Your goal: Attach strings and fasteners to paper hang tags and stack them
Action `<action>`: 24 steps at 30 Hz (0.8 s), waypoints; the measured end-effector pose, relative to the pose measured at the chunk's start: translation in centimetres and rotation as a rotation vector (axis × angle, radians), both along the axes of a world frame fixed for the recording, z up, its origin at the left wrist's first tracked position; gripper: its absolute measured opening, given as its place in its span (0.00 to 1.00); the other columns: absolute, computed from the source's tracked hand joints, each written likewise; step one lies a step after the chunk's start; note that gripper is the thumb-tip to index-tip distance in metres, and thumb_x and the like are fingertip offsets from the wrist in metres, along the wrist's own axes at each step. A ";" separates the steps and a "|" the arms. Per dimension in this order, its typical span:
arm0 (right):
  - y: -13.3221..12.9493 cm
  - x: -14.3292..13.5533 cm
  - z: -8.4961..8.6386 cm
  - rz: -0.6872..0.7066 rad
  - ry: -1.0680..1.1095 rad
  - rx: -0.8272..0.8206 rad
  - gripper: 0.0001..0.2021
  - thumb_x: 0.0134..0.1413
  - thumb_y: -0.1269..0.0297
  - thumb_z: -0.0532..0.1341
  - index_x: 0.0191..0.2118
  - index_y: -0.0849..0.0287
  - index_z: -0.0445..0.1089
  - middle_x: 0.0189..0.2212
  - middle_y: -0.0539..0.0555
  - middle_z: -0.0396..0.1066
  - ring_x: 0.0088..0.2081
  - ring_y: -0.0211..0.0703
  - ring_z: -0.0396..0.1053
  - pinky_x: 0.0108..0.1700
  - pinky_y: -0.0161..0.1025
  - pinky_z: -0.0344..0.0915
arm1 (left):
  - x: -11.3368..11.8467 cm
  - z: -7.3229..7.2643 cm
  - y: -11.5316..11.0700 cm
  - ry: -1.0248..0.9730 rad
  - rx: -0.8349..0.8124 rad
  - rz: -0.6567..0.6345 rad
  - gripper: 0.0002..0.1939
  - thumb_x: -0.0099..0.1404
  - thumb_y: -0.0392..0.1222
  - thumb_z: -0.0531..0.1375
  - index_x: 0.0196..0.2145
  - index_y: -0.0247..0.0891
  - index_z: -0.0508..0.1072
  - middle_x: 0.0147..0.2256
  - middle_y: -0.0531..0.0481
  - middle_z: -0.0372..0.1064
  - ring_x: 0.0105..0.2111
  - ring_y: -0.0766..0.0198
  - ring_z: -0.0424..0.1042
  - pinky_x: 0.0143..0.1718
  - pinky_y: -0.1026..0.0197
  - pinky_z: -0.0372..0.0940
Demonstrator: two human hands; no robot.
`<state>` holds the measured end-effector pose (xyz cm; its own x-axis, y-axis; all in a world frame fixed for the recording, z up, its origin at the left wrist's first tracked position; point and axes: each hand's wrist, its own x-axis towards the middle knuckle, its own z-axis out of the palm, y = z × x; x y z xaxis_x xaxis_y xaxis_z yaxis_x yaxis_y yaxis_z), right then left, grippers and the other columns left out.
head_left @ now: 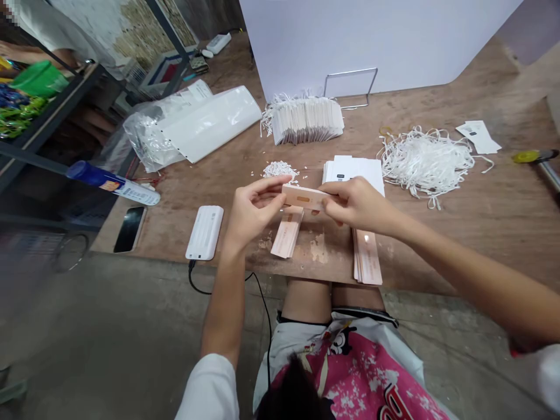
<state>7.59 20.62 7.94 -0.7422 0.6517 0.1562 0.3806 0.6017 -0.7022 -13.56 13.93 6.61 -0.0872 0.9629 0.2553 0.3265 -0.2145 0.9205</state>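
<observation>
A pink card [304, 198] with a small orange patch is held level between both hands. My left hand [258, 209] pinches its left end, and my right hand [352, 201] grips the right end. Just below lies a small stack of pink cards [286, 236]. A longer pink stack [368, 259] reaches the table's front edge, its far part hidden. Behind my right hand sits a pile of white cards [361, 171]. Small white bits [279, 169] are heaped beyond my left hand. White looped strings [426, 160] lie tangled at the right.
On the wooden table [240, 181] are a row of strung white tags [308, 119], a wire stand [350, 87], a power bank [205, 232], a phone [130, 229], a spray can [114, 184] and plastic packaging [210, 125]. A white panel [363, 44] stands behind.
</observation>
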 end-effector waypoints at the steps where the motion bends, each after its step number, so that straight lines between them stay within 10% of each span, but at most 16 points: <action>1: 0.8 -0.1 0.4 0.031 -0.015 -0.011 0.09 0.48 0.71 0.53 0.26 0.63 0.70 0.14 0.44 0.59 0.18 0.30 0.53 0.25 0.32 0.48 | -0.3 -0.1 0.5 -0.014 0.004 -0.010 0.14 0.59 0.39 0.65 0.44 0.40 0.78 0.44 0.47 0.78 0.42 0.60 0.78 0.44 0.60 0.74; 13: 9.8 -3.1 0.7 0.304 -0.232 -0.054 0.08 0.56 0.64 0.59 0.37 0.60 0.74 0.22 0.47 0.72 0.20 0.32 0.65 0.24 0.32 0.56 | -1.4 -3.7 6.3 -0.190 -0.025 0.117 0.12 0.51 0.35 0.66 0.36 0.35 0.79 0.35 0.47 0.79 0.37 0.58 0.79 0.36 0.61 0.76; 24: 14.4 -5.7 -1.0 0.437 -0.241 -0.051 0.10 0.55 0.58 0.63 0.29 0.60 0.71 0.14 0.43 0.63 0.20 0.32 0.63 0.27 0.32 0.57 | -2.2 -4.9 9.2 -0.240 -0.129 0.158 0.11 0.48 0.36 0.68 0.33 0.34 0.78 0.27 0.50 0.78 0.27 0.62 0.78 0.31 0.62 0.76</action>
